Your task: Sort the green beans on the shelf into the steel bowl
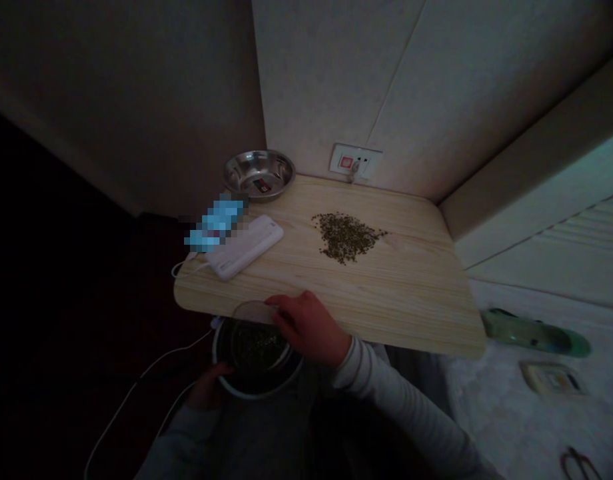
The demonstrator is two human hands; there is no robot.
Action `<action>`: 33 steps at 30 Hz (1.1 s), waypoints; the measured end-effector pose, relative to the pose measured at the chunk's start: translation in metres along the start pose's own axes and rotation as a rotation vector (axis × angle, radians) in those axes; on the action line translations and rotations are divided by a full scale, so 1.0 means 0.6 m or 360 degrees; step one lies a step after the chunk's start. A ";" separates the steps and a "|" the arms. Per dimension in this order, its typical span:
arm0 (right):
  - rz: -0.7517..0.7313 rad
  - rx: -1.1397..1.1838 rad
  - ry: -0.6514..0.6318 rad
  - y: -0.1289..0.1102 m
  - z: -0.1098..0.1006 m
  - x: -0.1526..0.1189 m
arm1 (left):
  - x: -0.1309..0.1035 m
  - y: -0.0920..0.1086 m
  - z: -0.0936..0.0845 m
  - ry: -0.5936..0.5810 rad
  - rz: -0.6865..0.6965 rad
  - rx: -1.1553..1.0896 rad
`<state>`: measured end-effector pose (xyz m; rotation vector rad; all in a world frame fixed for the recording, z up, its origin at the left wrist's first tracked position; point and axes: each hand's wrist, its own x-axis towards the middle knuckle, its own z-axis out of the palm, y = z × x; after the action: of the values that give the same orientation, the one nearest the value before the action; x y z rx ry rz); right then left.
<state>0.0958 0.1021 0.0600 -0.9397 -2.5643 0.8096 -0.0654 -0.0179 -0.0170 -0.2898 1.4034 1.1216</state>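
My right hand (314, 327) is closed with its fingertips pinching the edge of a clear round container (254, 311). This container tilts at the table's near edge, over a dark round pot with a pale rim (259, 395). Small dark green grains (259, 347) show there, but in the dim light I cannot tell whether they lie in the container or in the pot. My left hand (209, 385) grips the pot's left side, its fingers partly lost in shadow. A loose patch of greenish-brown grains (349, 237) is spread on the wooden table (406, 300).
A steel bowl (259, 177) stands at the table's back left. A white power bank (246, 248) and a blurred-out phone (215, 225) lie beside it, with a white cable (136, 383) hanging down. On the right are a green bottle (536, 333) and scissors (579, 463); behind is a wall socket (356, 161).
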 end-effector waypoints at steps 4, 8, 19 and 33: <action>-0.0021 0.0203 0.0019 0.006 -0.012 -0.011 | -0.003 -0.003 0.012 0.0023 -0.0019 0.0030; 0.0099 0.0433 0.0042 0.033 -0.042 -0.027 | -0.005 -0.008 0.030 -0.0007 -0.0066 0.0011; 0.0316 0.0332 0.0519 0.152 -0.144 -0.077 | 0.014 -0.051 0.105 -0.0231 -0.0250 0.0073; 0.0281 0.0494 0.1129 0.262 -0.126 -0.049 | -0.007 -0.064 0.151 -0.0249 -0.0154 0.0105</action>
<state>0.2297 0.2124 0.0246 -1.1102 -1.7178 0.7204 0.0210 0.0291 -0.0097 -0.2161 1.2718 0.9951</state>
